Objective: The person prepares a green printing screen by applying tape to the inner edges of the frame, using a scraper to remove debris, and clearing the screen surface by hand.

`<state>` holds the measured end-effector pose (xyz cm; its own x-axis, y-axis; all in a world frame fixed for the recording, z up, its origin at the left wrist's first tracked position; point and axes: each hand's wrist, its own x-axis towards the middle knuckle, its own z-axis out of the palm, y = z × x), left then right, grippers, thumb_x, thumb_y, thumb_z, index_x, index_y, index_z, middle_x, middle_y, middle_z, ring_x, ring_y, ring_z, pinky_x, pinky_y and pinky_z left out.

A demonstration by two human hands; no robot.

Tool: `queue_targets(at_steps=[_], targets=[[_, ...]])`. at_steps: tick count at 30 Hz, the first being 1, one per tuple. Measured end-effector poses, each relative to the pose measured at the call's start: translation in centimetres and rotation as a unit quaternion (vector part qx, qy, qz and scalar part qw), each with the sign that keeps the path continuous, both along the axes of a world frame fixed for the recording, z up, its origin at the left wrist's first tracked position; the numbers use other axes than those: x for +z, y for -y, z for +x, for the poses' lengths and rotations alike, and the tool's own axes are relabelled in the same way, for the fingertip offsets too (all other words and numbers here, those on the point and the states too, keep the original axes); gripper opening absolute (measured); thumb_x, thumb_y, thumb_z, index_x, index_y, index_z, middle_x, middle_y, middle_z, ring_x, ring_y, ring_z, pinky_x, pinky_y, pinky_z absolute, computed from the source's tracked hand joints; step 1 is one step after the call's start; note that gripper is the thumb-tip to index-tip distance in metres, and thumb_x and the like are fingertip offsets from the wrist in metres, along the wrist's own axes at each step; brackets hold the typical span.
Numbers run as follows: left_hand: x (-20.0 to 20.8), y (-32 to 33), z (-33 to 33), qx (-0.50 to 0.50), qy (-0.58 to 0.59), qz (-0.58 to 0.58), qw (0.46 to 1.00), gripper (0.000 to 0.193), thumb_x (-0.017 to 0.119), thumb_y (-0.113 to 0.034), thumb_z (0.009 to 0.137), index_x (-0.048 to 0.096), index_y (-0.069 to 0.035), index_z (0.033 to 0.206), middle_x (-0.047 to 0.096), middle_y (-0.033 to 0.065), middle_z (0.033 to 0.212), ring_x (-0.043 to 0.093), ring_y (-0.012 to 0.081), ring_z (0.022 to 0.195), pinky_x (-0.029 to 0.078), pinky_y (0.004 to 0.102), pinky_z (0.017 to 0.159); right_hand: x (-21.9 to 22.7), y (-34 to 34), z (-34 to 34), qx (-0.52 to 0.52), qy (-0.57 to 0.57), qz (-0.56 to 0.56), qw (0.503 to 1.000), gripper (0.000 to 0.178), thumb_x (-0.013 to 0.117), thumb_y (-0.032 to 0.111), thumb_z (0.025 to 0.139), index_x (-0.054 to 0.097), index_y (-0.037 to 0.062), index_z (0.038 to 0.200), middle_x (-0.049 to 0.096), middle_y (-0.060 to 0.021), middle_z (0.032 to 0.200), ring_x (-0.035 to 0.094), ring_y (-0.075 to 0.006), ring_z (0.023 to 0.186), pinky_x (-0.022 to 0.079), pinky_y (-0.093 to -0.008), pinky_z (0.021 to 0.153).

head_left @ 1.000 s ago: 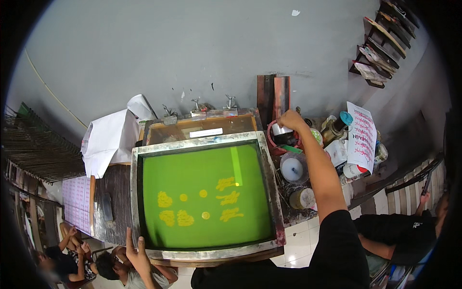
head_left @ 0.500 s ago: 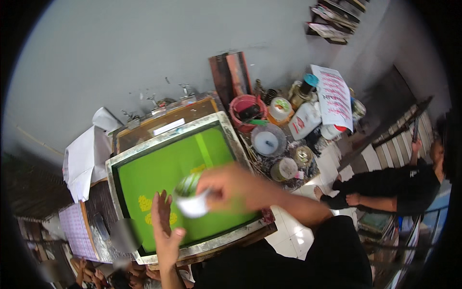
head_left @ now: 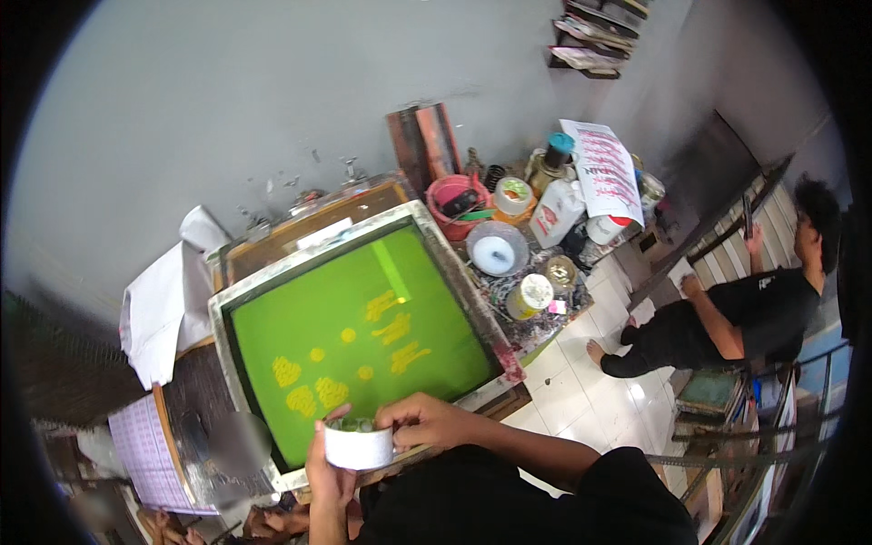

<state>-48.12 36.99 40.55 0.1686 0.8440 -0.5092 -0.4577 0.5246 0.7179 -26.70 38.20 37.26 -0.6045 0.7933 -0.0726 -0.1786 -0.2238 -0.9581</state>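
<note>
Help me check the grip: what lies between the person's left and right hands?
In the head view, a wide white roll lies between them, with the left hand around its left side and the right hand at its right.

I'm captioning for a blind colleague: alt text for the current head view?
Left hand and right hand hold a white tape roll at the near edge of a framed green screen with yellow marks. A pink bucket stands to its right.
</note>
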Motion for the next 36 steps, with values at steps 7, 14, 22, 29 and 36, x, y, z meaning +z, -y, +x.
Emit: queue_targets(at_steps=[7, 14, 22, 29, 36], targets=[[-2.4, 1.8, -4.7, -0.036, -0.052, 0.074, 0.995, 0.057, 0.041, -0.047, 0.109, 0.063, 0.0, 0.133, 0.063, 0.0076, 0.106, 0.059, 0.0179, 0.1, 0.048, 0.0319, 0.091, 3.0, 0.2, -2.3, 0.032, 0.142, 0.126, 0.981, 0.032, 0.067, 0.015, 0.086, 0.067, -0.0016, 0.113, 0.067, -0.0081, 0.103, 0.063, -0.0171, 0.1, 0.05, -0.0306, 0.085], [-0.1, 3.4, -7.2, -0.084, -0.3, 0.247, 0.918, 0.057, 0.063, -0.035, 0.103, 0.046, -0.008, 0.15, 0.052, 0.0177, 0.146, 0.053, 0.0278, 0.131, 0.042, 0.037, 0.108, 6.2, 1.5, -6.6, 0.008, 0.216, 0.005, 0.976, 0.025, 0.071, 0.008, 0.08, 0.068, -0.0023, 0.103, 0.068, -0.0057, 0.089, 0.064, -0.0094, 0.079, 0.049, -0.0234, 0.068], [-0.7, 3.6, -12.1, -0.133, -0.102, 0.265, 0.95, 0.055, 0.05, -0.035, 0.109, 0.039, -0.007, 0.154, 0.047, 0.0148, 0.147, 0.044, 0.0231, 0.137, 0.033, 0.0369, 0.115, 4.6, 1.1, -9.7, -0.023, 0.121, -0.003, 0.992, 0.013, 0.067, 0.005, 0.075, 0.066, -0.0046, 0.083, 0.067, -0.0079, 0.079, 0.061, -0.0118, 0.067, 0.044, -0.0236, 0.059], [-2.5, 2.9, -13.1, -0.122, 0.045, 0.102, 0.986, 0.055, 0.055, -0.038, 0.106, 0.043, -0.009, 0.151, 0.054, 0.0139, 0.137, 0.047, 0.021, 0.132, 0.039, 0.0349, 0.109, 4.6, 1.7, -12.2, -0.038, 0.085, -0.039, 0.995, 0.015, 0.066, 0.005, 0.077, 0.066, -0.0044, 0.089, 0.066, -0.0082, 0.083, 0.061, -0.0131, 0.072, 0.046, -0.0245, 0.062], [-1.9, 3.5, -13.3, -0.077, -0.204, 0.232, 0.948, 0.056, 0.063, -0.024, 0.101, 0.042, -0.004, 0.149, 0.053, 0.0162, 0.136, 0.051, 0.0245, 0.126, 0.042, 0.0367, 0.107, 5.3, 1.1, -12.9, -0.011, 0.24, 0.09, 0.967, 0.014, 0.069, 0.01, 0.091, 0.064, 0.0005, 0.1, 0.057, 0.0018, 0.084, 0.052, -0.0055, 0.075, 0.042, -0.0246, 0.065]])
